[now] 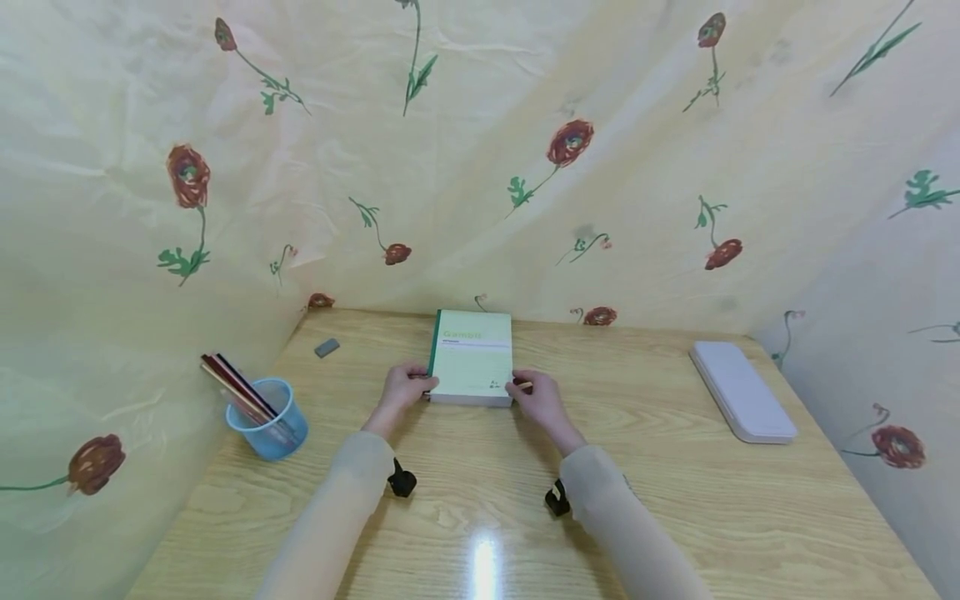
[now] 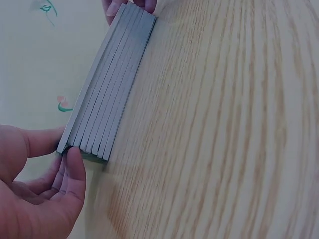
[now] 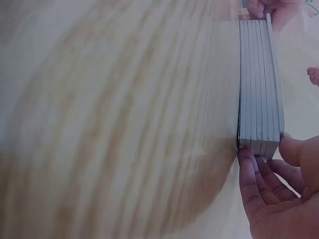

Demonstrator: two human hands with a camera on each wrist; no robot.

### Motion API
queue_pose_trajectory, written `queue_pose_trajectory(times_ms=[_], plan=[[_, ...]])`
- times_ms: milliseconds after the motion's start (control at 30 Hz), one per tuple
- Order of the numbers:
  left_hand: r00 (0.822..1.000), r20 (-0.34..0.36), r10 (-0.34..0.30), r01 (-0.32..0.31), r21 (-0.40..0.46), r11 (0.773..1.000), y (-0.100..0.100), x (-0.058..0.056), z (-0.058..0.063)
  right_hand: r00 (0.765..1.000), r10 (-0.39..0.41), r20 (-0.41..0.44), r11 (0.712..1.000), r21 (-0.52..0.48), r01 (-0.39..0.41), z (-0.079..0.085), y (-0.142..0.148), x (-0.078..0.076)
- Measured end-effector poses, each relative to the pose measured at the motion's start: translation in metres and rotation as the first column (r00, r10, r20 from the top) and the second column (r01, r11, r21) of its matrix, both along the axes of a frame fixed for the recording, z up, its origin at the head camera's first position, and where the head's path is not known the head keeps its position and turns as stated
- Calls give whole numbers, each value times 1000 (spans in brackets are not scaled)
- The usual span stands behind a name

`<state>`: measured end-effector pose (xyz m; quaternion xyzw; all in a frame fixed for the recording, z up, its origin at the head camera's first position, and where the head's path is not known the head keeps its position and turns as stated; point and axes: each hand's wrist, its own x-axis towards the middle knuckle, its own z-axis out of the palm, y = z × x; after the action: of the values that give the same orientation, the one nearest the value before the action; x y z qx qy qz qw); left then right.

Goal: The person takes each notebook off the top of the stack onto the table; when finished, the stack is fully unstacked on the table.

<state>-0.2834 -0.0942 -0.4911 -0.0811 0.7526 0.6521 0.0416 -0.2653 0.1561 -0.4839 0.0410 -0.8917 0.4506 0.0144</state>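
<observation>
A stack of several notebooks [image 1: 472,354] lies on the table, the top one with a pale green cover and a dark green spine on the left. In the wrist views, the grey page edges [image 2: 107,84] show, and the top notebook [image 3: 277,79] sits slightly offset from those below. My left hand [image 1: 403,387] pinches the top notebook's near left corner, thumb over the cover and a finger beneath its edge. At the near right corner my right hand [image 1: 538,398] holds the top notebook by thumb, its fingers [image 3: 249,174] against the end of the stack.
A blue cup [image 1: 277,433] of pencils stands on the left. Behind it lies a small grey eraser [image 1: 327,347]. A white flat case [image 1: 742,392] rests on the right. Flowered cloth [image 1: 480,167] encloses the wood-grain table [image 1: 480,483] at the back and sides.
</observation>
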Motion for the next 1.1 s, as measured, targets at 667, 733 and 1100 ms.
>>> queue_pose_trajectory(times_ms=[667, 733, 1100], plan=[[994, 53, 91, -92, 29, 995, -52, 5, 11, 998, 5, 67, 999, -49, -2, -1, 0, -1], [993, 50, 111, -112, 35, 993, -59, 4, 11, 998, 8, 66, 999, -45, -5, -1, 0, -2], [945, 51, 322, -322, -22, 947, -78, 11, 16, 997, -22, 77, 999, -29, 24, -4, -3, -4]])
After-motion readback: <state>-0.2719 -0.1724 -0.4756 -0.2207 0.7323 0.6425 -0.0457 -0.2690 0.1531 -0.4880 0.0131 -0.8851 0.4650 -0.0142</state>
